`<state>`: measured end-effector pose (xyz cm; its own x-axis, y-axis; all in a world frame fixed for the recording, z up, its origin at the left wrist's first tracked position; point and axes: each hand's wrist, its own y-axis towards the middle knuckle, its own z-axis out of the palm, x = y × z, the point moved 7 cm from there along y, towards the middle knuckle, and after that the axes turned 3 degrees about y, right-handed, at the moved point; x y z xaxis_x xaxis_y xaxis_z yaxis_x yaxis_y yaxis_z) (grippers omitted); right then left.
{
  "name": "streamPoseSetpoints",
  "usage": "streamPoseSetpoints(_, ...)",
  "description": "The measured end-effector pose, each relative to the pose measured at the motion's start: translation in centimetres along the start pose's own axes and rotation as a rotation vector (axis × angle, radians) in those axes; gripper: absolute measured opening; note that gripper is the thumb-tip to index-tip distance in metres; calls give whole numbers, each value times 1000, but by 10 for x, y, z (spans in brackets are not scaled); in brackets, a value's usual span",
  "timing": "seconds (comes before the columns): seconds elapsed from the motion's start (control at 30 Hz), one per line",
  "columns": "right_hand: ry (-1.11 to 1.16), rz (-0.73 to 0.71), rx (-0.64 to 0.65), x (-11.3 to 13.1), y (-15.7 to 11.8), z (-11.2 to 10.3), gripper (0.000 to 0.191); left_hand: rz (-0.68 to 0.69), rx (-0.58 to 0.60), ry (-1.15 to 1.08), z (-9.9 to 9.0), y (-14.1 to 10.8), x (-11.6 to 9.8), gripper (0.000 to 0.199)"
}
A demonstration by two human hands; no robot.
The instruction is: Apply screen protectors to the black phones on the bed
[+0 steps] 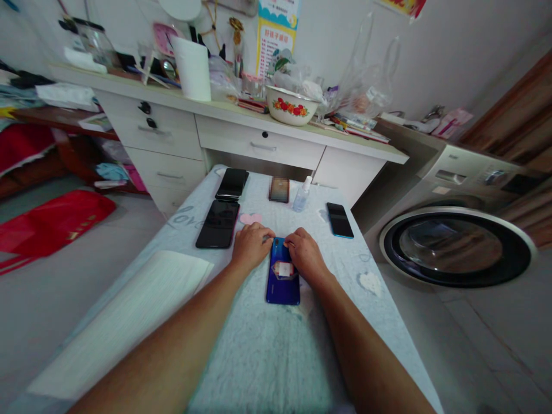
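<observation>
A blue smartphone [282, 291] lies back side up on the cloth-covered table, with a camera at its upper left and a white square on a patterned sticker at its middle. My left hand [252, 246] is closed at the phone's upper left corner, its fingertips on the edge. From the other side, my right hand [305, 253] grips the upper right part with bent fingers. Parts of the fingertips are hidden. Left of my hands lies a black-screened phone [218, 224]. Beyond them stands a clear spray bottle [302, 195].
Dark phones [232, 183] lie stacked at the far left, and another phone [340, 219] lies at the right. A blurred card-like item [279, 189] sits near the bottle. White sheeting [129, 322] covers the left edge. A washing machine [448, 178] with its door open stands right.
</observation>
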<state>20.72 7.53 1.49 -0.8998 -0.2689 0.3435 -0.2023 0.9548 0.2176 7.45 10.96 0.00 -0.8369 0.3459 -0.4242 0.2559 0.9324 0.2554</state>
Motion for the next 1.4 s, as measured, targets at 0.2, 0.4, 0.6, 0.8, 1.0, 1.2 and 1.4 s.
streamPoseSetpoints(0.2,-32,16,-25,2,-3,0,23,3,-10,-9,-1,-1,-1,19)
streamPoseSetpoints(0.4,-5,6,5,3,-6,-1,22,-1,-8,-17,-2,-1,0,19)
streamPoseSetpoints(0.6,150,44,-6,8,-16,-4,20,-8,8,-9,-2,-1,-1,19)
streamPoseSetpoints(0.8,223,-32,29,12,-20,-6,20,-3,6,1,-1,0,-1,19)
streamPoseSetpoints(1.0,266,-118,72,14,-23,-6,16,-2,12,8,0,0,0,20)
streamPoseSetpoints(1.2,271,-71,42,13,-23,-5,18,-2,3,13,-1,0,0,19)
streamPoseSetpoints(1.4,257,-44,-47,11,-19,-3,20,2,-2,12,0,1,0,20)
